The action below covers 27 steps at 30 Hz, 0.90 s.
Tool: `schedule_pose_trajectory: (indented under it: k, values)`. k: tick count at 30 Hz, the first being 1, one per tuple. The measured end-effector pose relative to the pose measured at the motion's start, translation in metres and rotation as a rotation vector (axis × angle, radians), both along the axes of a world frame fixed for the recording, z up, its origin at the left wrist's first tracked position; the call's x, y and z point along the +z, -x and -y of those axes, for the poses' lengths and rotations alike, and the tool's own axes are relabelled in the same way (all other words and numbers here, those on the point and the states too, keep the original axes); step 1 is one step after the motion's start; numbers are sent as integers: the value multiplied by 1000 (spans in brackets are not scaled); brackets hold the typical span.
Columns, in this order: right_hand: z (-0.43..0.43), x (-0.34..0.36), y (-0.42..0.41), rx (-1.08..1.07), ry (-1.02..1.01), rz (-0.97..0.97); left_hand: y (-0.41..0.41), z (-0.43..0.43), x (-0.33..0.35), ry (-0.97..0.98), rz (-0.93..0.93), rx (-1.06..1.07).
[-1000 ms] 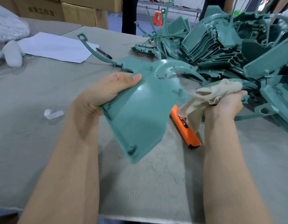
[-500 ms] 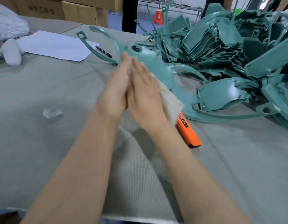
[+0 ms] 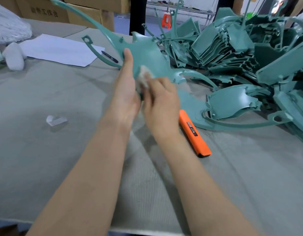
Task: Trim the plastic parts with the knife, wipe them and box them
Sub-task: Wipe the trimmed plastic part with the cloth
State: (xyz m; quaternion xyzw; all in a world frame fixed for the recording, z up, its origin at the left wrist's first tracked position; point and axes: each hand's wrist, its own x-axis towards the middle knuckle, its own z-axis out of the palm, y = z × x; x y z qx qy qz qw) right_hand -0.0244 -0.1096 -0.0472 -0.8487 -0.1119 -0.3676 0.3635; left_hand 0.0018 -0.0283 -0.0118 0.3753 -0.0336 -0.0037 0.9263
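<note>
Both forearms are reaching out over the grey table (image 3: 45, 159), with the hands meeting in the middle. The left hand (image 3: 125, 94) is lying flat against a teal plastic part (image 3: 147, 51), fingers straight and pointing up, propping it upright above the table. The right hand (image 3: 161, 103) is curling round a pale cloth (image 3: 144, 77) and pressing it onto the part's face. The orange knife (image 3: 195, 135) is lying on the table just right of that wrist, and its black label is too small to read. The cardboard boxes (image 3: 43, 12) at the back are showing printed Chinese characters, too blurry for me to read.
</note>
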Motion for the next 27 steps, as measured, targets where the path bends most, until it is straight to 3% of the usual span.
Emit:
schedule_pose_trajectory:
  k: [3, 5, 9, 13, 17, 19, 21, 23, 27]
  values:
    - [-15, 2, 8, 162, 65, 5, -2, -9, -3, 25, 10, -20]
    - [-12, 3, 7, 147, 44, 19, -1, -9, -5, 45, 26, -24]
    - [9, 3, -7, -71, -80, 73, -1, 0, -3, 22, 17, 5]
    - [45, -4, -25, -254, -182, -82, 1, 5, -4, -192, 19, 9]
    - [71, 4, -31, -379, -629, -164, 0, 6, -7, -375, 17, 138]
    - [80, 10, -28, -242, -732, -191, -1, 2, -8, -437, 50, 191]
    - [73, 11, -21, 68, -650, -290, 0, 1, -9, -446, 78, 177]
    - [62, 8, -20, 195, -471, -318, 2, 1, -8, -433, 82, 172]
    - [58, 7, -27, -86, -333, -230, 4, -1, -4, -500, 87, 213]
